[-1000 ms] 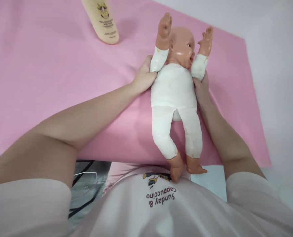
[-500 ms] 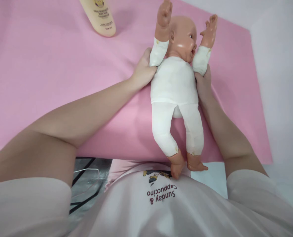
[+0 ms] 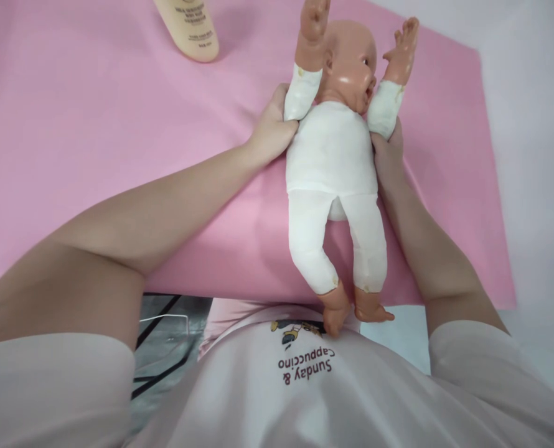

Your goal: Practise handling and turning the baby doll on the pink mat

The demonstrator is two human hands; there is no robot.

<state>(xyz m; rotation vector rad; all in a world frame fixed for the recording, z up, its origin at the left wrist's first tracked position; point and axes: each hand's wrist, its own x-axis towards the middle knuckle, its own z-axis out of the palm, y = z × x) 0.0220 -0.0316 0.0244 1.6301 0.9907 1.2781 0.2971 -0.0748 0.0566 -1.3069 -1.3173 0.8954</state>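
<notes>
Left grip (image 3: 272, 132) is curled, only as wide as the doll (image 3: 330, 149) needs, against one side of its white torso just under the raised arm; in the head view the thumb shows at the front by the armpit and the fingers pass behind the upper arm, where their tips are hidden. Right grip (image 3: 389, 152) has hold of the opposite side in much the same way, thumb in front, the rest wrapped behind and mostly out of sight.

Between the two, the doll is face-up over the near part of the pink tabletop (image 3: 118, 112), right of centre in the frame. Whether its back touches the surface cannot be told. Its head is turned toward the right of the frame, both arms point up, and the legs extend toward the person, with the feet past the near edge and one overlapping the printed shirt (image 3: 239, 392).

Well apart from the left grip, a pale yellow bottle (image 3: 193, 31) is cut off by the top of the frame. Below the near edge, dark bars (image 3: 162, 378) and a thin white wire (image 3: 169, 315) show.
</notes>
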